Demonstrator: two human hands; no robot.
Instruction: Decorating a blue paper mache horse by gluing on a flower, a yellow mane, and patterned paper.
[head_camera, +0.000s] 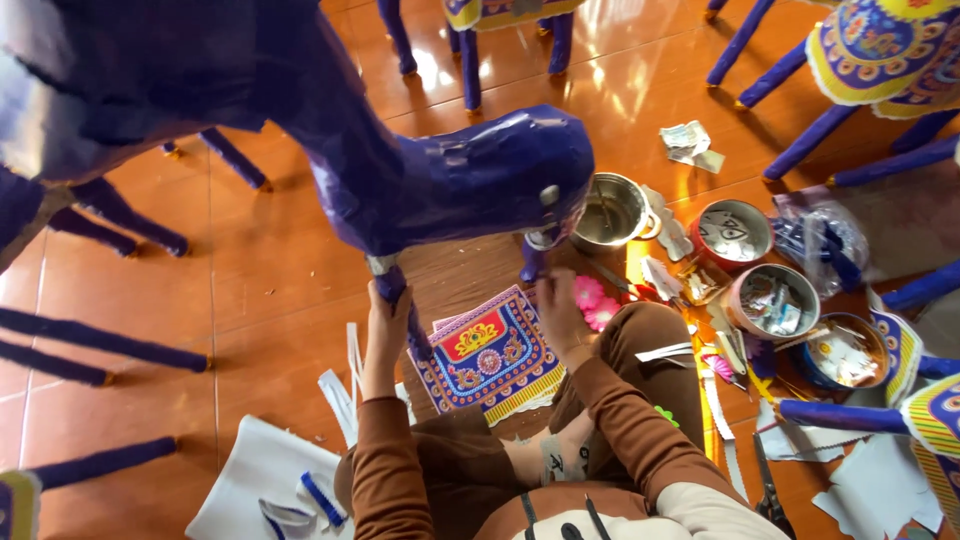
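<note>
Purple paper covers the horse figure (440, 180) that the person steadies over their lap, and the work in hand looks like fitting or wrapping its front legs. Their left hand (388, 318) has its grip closed around one purple front leg (392, 285) just under the chest, so the figure hangs directly above and against that hand. Their right hand (560, 310) reaches up to the other front leg (532, 262) below the head; whether that grip is closed on it or only touching, I cannot tell. A patterned paper sheet (490, 355) lies on the floor between the two hands, with pink paper flowers (592, 300) just beside the right hand and a metal pot (610, 212) near the head. My guess is that the next move needs the left hand holding firm while the right works finely at the leg
</note>
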